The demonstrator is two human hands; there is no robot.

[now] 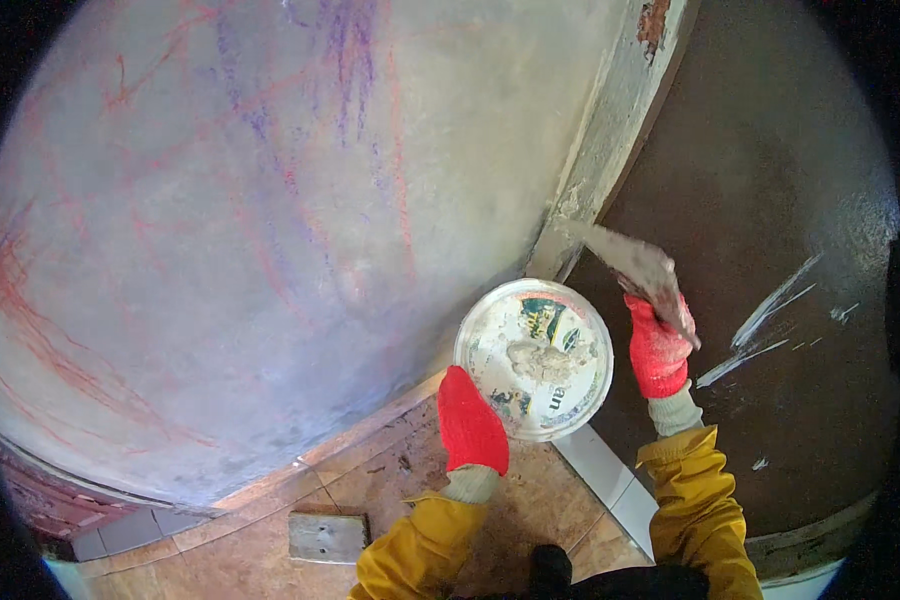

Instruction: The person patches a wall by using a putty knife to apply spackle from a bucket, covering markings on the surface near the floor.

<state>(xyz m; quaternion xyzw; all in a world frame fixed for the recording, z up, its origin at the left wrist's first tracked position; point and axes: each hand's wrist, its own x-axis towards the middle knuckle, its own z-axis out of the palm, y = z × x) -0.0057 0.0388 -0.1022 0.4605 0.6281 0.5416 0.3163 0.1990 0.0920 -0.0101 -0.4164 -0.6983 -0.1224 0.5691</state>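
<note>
My left hand (472, 422), in a red glove, grips the edge of a round white bucket lid (598, 395) from below left. A small heap of grey-white putty (545, 362) sits on the lid's middle, with smears around it. My right hand (660, 345), in a matching glove, is closed on a putty-coated trowel (632, 260); its handle is mostly hidden. The blade slants up and left, its far end at the lower part of the chipped frame (610, 130). I cannot tell whether the blade touches the frame. The lid hangs just below and left of the trowel.
At left rises a grey wall (190, 240) scribbled in red and purple. A dark brown door panel (760, 220) with white streaks stands at right. A small rectangular block (327, 537) lies on the tiled floor (390, 470), near my left sleeve.
</note>
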